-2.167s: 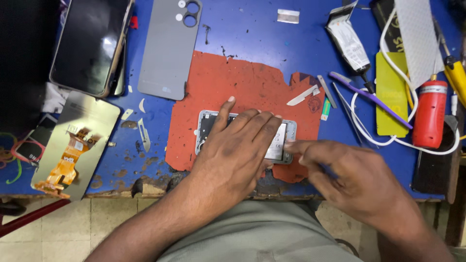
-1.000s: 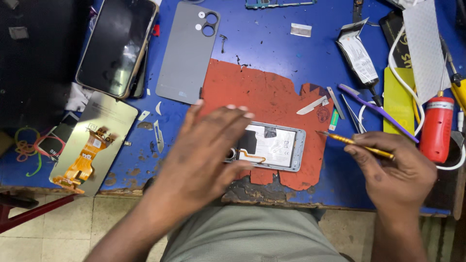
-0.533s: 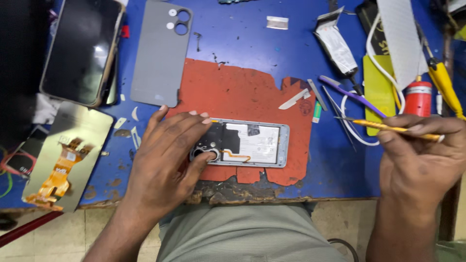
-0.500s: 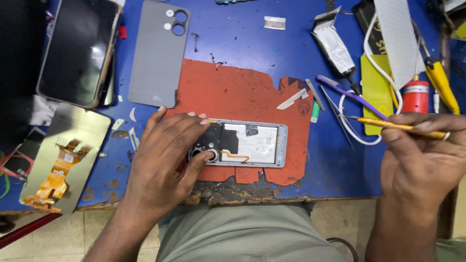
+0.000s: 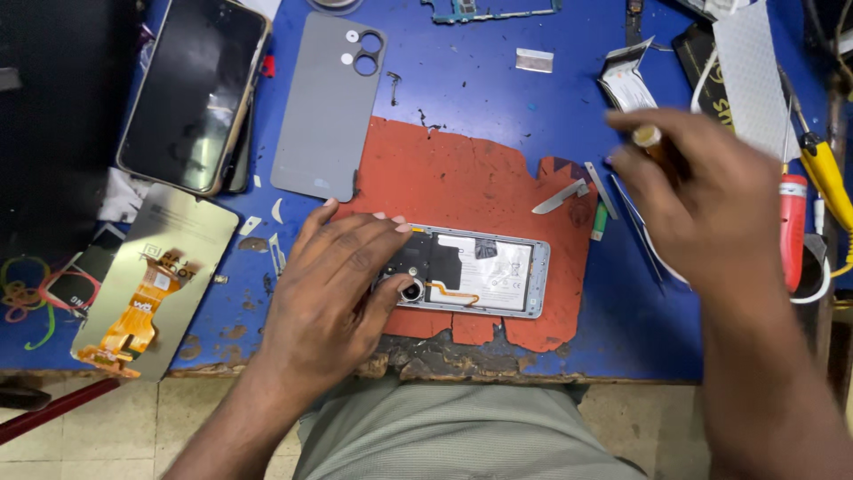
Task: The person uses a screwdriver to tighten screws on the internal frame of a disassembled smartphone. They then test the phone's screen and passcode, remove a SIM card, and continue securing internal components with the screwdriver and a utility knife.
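While the left hand [image 5: 333, 284] still pins the opened phone [image 5: 471, 271], the right hand [image 5: 702, 200] — gripping a yellow-handled tool [image 5: 649, 138] — has lifted.

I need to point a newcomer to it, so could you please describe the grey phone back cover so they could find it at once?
Start from the blue worktable and its red mat. Just off the mat's upper left corner lies the grey back cover, flat, right of the dark-screened phone. It alone is plain matte grey, with round camera holes at its top.
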